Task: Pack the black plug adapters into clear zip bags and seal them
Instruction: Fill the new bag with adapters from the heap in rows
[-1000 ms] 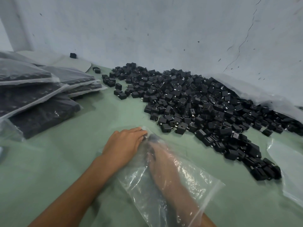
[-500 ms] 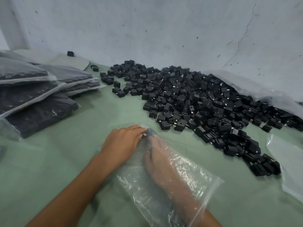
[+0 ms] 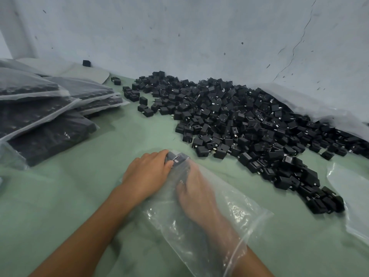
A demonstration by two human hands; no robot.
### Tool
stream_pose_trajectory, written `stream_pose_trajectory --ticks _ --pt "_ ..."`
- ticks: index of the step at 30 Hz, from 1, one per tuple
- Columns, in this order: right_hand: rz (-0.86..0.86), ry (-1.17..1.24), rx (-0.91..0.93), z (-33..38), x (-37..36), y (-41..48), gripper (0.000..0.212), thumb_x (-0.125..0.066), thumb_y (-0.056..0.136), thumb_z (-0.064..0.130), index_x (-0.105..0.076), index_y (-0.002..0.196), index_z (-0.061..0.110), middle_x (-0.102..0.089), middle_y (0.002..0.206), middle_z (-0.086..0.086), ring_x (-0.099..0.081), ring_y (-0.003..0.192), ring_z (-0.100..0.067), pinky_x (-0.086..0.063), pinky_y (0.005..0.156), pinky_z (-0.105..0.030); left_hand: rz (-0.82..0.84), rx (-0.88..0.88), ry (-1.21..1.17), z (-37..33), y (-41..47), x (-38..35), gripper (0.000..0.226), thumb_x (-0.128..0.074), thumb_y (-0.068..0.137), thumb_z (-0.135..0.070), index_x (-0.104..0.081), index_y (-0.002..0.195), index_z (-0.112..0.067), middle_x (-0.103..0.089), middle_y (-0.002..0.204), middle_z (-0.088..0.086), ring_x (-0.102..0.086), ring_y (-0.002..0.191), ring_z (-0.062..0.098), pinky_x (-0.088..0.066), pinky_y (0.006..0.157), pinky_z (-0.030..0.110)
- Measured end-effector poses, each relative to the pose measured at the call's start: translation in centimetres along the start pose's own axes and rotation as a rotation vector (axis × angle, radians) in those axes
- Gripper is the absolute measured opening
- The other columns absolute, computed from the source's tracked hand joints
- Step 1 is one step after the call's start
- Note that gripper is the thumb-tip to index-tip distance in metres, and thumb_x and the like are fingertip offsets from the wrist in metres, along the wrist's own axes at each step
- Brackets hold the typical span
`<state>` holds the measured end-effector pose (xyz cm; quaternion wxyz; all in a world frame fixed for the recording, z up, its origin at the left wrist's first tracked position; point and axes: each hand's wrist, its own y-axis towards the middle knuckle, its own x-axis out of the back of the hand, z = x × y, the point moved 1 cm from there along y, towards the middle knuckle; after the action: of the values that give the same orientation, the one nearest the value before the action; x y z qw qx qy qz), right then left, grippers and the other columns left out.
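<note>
Right hand [image 3: 196,193] is reaching deep inside the clear bag [image 3: 235,222], grip unclear, seating adapters [image 3: 177,159] at its far end while left hand [image 3: 146,173] is pinching that end; next, likely more from the pile [image 3: 239,120].

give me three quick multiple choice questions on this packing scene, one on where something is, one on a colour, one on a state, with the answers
1. Where do the filled bags lie?
A. far left
B. far right
C. under the loose pile

2. What colour is the table cover?
A. red
B. pale green
C. yellow

3. Where is the right hand?
A. resting on the loose pile
B. off the table
C. inside the clear bag

Answers:
1 A: the filled bags overlap at the left edge.
2 B: green shows around the loose adapters.
3 C: it shows through the clear bag, whose far end the left hand holds in its grip.
</note>
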<state>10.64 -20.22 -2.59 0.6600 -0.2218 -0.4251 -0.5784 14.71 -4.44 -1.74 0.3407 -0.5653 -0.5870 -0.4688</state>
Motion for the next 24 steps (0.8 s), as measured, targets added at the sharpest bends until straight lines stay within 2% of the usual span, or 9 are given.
stream_pose_trajectory --ticks 3,5,6,8,10,12,16,20,24 --pt "0.048 0.11 -0.005 0.0 -0.1 -0.1 0.06 -0.043 0.105 0.021 -0.013 0.156 0.013 -0.025 0.16 0.001 -0.028 0.146 -0.013 -0.018 0.119 -0.023 0.036 -0.014 0.0 0.1 -0.1 -0.1 0.037 -0.027 0.103 -0.047 -0.034 0.14 -0.041 -0.057 0.132 -0.007 -0.05 0.117 0.022 -0.038 0.084 0.039" --pt "0.018 0.151 0.006 0.1 0.0 -0.2 0.059 -0.046 0.103 0.017 -0.018 0.155 0.013 -0.029 0.157 0.003 -0.03 0.142 -0.007 -0.015 0.114 -0.012 0.052 -0.026 0.005 0.1 -0.2 -0.1 0.037 -0.025 0.104 -0.045 -0.026 0.141 -0.05 -0.051 0.139 -0.01 -0.047 0.122 0.021 -0.039 0.092 0.04" --pt "-0.006 0.124 0.018 0.0 0.0 -0.3 0.058 -0.047 0.101 0.018 -0.022 0.154 0.016 -0.034 0.154 0.004 -0.035 0.138 -0.006 -0.018 0.113 -0.012 0.054 -0.025 0.008 0.0 -0.1 -0.1 0.036 -0.024 0.104 -0.045 -0.027 0.139 -0.052 -0.05 0.139 -0.012 -0.046 0.123 0.021 -0.039 0.093 0.04" --pt "-0.008 0.086 0.016 -0.1 -0.1 -0.3 0.055 -0.047 0.1 0.017 -0.028 0.151 0.017 -0.045 0.147 -0.003 -0.045 0.132 -0.018 -0.031 0.115 -0.031 0.051 -0.023 0.006 -0.1 0.0 -0.1 0.035 -0.023 0.104 -0.043 -0.03 0.137 -0.051 -0.05 0.14 -0.013 -0.046 0.123 0.02 -0.039 0.093 0.04" --pt "0.01 -0.033 -0.025 -0.2 -0.4 0.1 0.045 -0.045 0.099 0.018 -0.037 0.144 0.016 -0.06 0.122 -0.014 -0.06 0.108 -0.035 -0.049 0.095 -0.049 0.049 -0.035 -0.001 -0.2 0.0 0.0 0.035 -0.024 0.104 -0.042 -0.032 0.137 -0.05 -0.051 0.14 -0.015 -0.047 0.122 0.019 -0.039 0.093 0.04" --pt "0.041 -0.172 -0.036 -0.1 -0.5 0.6 0.04 -0.043 0.1 0.02 -0.039 0.14 0.017 -0.063 0.103 -0.014 -0.062 0.089 -0.036 -0.052 0.078 -0.046 0.055 -0.046 -0.016 -0.1 -0.1 0.0 0.036 -0.025 0.104 -0.041 -0.033 0.139 -0.048 -0.051 0.14 -0.017 -0.047 0.122 0.019 -0.039 0.092 0.039" --pt "0.059 -0.06 -0.018 -0.4 -0.6 0.9 0.056 -0.039 0.102 0.022 -0.02 0.154 0.024 -0.063 0.11 -0.008 -0.062 0.097 -0.024 -0.048 0.092 -0.04 0.066 -0.053 -0.042 0.0 -0.1 0.4 0.036 -0.027 0.104 -0.041 -0.034 0.138 -0.048 -0.052 0.14 -0.018 -0.048 0.122 0.019 -0.04 0.09 0.039" --pt "-0.118 0.292 0.081 0.7 -0.4 0.7 0.032 -0.045 0.099 0.012 -0.05 0.131 0.016 -0.061 0.119 -0.002 -0.059 0.11 -0.018 -0.047 0.098 -0.036 0.099 0.006 -0.066 0.0 0.1 0.4 0.041 -0.03 0.102 -0.043 -0.031 0.144 -0.043 -0.055 0.136 -0.011 -0.048 0.121 0.02 -0.039 0.086 0.039" --pt "-0.056 0.0 -0.063 -0.3 -0.8 0.7 0.046 -0.049 0.095 0.02 -0.034 0.139 0.021 -0.063 0.117 -0.009 -0.063 0.1 -0.032 -0.054 0.087 -0.048 0.247 0.127 -0.11 -0.3 2.8 1.2 0.044 -0.042 0.095 -0.046 -0.045 0.138 -0.034 -0.06 0.131 -0.003 -0.056 0.114 0.022 -0.044 0.087 0.035"
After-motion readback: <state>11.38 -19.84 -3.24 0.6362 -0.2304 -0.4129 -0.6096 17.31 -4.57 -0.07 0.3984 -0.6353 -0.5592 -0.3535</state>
